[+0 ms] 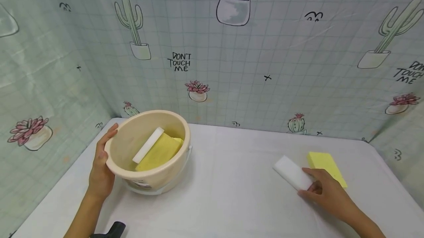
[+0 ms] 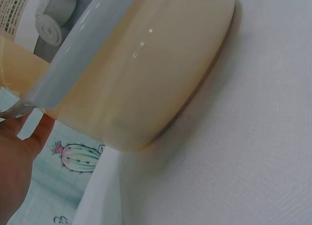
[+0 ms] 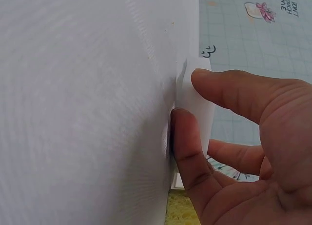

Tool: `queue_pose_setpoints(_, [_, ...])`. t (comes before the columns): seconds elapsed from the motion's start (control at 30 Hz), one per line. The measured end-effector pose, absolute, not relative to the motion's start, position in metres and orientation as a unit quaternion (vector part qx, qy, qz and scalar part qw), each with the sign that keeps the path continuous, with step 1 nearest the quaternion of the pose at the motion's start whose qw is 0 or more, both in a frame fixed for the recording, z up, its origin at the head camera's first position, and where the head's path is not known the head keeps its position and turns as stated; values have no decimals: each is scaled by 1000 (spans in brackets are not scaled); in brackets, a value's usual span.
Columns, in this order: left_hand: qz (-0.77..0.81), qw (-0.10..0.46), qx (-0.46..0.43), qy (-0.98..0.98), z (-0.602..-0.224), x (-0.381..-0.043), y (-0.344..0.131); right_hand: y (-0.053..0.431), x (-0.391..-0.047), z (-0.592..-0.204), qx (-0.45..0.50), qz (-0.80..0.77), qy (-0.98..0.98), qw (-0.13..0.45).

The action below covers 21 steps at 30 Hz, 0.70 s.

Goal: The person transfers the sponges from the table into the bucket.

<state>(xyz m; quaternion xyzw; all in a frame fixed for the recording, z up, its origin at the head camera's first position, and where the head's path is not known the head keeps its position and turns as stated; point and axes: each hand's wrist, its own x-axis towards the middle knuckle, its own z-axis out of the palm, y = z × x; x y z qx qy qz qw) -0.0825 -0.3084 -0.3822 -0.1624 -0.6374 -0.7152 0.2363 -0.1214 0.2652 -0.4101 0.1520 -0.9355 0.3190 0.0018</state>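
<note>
My left hand (image 1: pixel 102 168) grips the left rim of a cream plastic bucket (image 1: pixel 177 160), thumb at the rim. Inside the bucket lie a white sponge block (image 1: pixel 148 145) and yellow sponges (image 1: pixel 159 153). In the left wrist view the bucket (image 2: pixel 161 54) shows its smooth side and lower edge against the white cloth. Over on the right, my right hand (image 1: pixel 328 193) pinches the near end of another white sponge block (image 1: pixel 291 171) between thumb and fingers. In the right wrist view this white sponge block (image 3: pixel 197 100) stands close to the white surface.
A yellow sponge (image 1: pixel 326 167) lies on the white-covered table (image 1: pixel 232 179) just beyond my right hand. A black curved object (image 1: pixel 114 229) shows at the bottom edge near my left forearm. Cactus-print cloth (image 1: pixel 232 57) hangs behind the table and at both sides.
</note>
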Motion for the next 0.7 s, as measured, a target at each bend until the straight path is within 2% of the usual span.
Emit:
queue_pose_setpoints(0.33, [-708, 229, -165, -648, -382, -83, -311, 252, -122, -396, 197, 329, -922, 47])
queue_pose_setpoints(0.7, [-702, 233, -134, -660, -381, -79, -309, 200, -145, -339, 300, 367, -879, 59])
